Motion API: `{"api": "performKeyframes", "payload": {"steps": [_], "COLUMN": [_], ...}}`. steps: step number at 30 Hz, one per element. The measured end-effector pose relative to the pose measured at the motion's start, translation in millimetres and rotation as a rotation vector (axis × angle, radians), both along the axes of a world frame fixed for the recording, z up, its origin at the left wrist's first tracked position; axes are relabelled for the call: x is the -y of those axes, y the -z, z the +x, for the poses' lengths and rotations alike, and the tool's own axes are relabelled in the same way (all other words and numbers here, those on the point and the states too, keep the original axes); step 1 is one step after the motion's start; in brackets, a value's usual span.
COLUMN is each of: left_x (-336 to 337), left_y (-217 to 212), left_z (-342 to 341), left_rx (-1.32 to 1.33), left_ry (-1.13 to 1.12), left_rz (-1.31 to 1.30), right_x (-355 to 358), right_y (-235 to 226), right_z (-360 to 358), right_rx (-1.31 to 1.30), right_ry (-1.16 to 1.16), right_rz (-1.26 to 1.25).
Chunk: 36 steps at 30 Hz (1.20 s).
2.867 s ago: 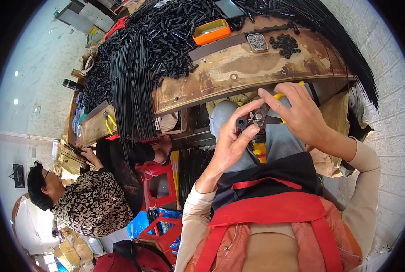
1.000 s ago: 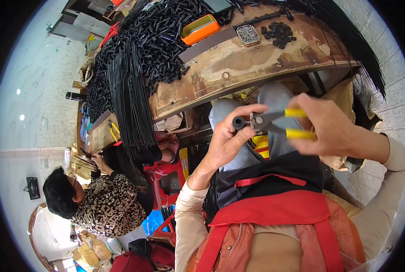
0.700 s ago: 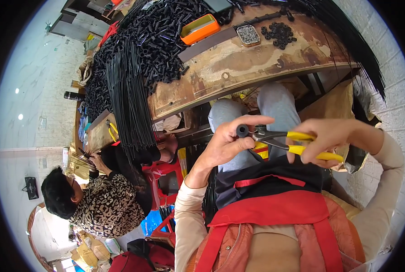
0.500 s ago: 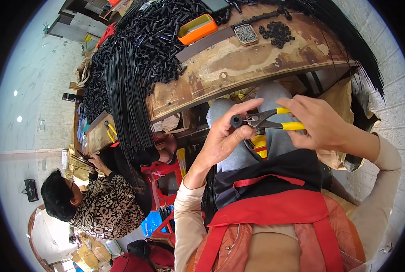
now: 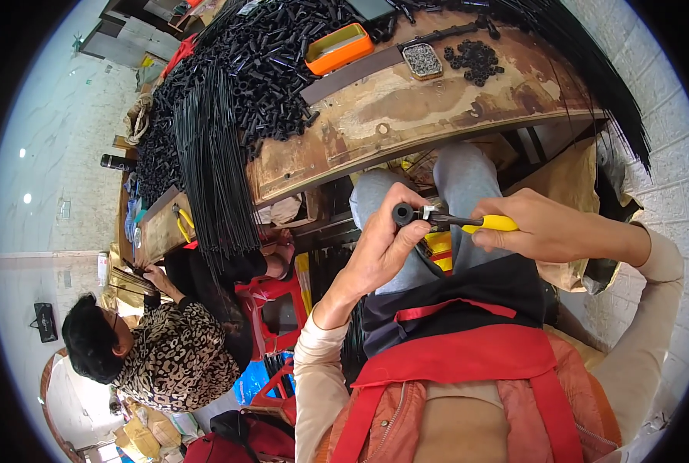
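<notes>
My left hand point(image 5: 378, 251) grips a black tubular plastic part point(image 5: 403, 214) between thumb and fingers, its round hollow end toward me. From the right, my right hand point(image 5: 533, 222) is closed round the yellow handles of a pair of pliers point(image 5: 493, 222). The plier jaws meet the side of the black part, where a small shiny metal piece point(image 5: 429, 210) shows. Both hands are above my lap, just off the near edge of the wooden table point(image 5: 375, 139). My fingers hide most of the black part's length.
On the table lie a heap of black plastic parts point(image 5: 282, 85), a bundle of black cables point(image 5: 209, 154), an orange box point(image 5: 339, 49), a small tray of metal bits point(image 5: 422, 60) and black rings point(image 5: 474, 62). A co-worker point(image 5: 167, 347) sits at left beside a red stool point(image 5: 271, 309).
The pliers were spread and seen flat; now their handles are squeezed together and turned edge-on. My right hand has lowered slightly and closed tighter, and my left fingers have curled in.
</notes>
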<state>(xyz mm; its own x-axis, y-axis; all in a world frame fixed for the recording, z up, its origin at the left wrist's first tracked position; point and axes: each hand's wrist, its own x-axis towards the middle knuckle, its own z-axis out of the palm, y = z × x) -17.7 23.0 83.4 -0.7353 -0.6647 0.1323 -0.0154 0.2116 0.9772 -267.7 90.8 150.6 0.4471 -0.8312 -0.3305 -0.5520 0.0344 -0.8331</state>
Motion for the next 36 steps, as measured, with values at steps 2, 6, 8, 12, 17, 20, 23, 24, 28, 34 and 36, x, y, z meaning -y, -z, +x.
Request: {"api": "performKeyframes", "payload": {"steps": [2, 6, 8, 12, 17, 20, 23, 24, 28, 34, 36], "left_x": [1.4, 2.0, 1.4, 13.4, 42.0, 48.6, 59.2, 62.4, 68.6, 54.5, 44.9], "left_y": [0.6, 0.3, 0.3, 9.3, 14.7, 28.0, 37.7, 40.3, 43.2, 31.5, 21.8], "left_z": [-0.6, -2.3, 1.3, -9.1, -16.9, -27.8, -33.0, -34.9, -34.9, -39.5, -35.3], "left_rx": [-0.006, -0.020, -0.007, -0.239, -0.269, -0.237, -0.238, -0.241, -0.196, -0.190, -0.141], "left_ry": [0.007, 0.035, 0.013, -0.204, -0.211, -0.151, -0.142, -0.143, -0.178, -0.148, -0.159], "left_rz": [0.041, 0.002, -0.043, 0.131, 0.115, 0.169, 0.214, 0.220, 0.240, 0.116, 0.040], "right_x": [0.5, 2.1, 2.0, 36.1, 158.8, 214.0, 246.4, 252.2, 257.9, 263.0, 262.9], "right_y": [-2.8, -12.4, -0.8, 45.1, 90.6, 99.2, 111.3, 115.3, 115.8, 101.2, 92.0], "right_z": [2.1, 8.8, 10.9, -1.7, -66.3, -76.4, -76.2, -76.5, -73.3, -73.7, -71.3], "right_rx": [0.002, -0.072, -0.055, -0.009, -0.299, -0.515, -0.674, -0.715, -0.703, -0.579, -0.495], "right_ry": [0.012, 0.078, 0.056, 0.113, 0.272, 0.226, 0.136, 0.109, 0.081, 0.237, 0.324], "right_rz": [0.101, 0.283, 0.136, -0.447, -0.834, -0.942, -1.043, -1.085, -1.086, -0.875, -0.744]}}
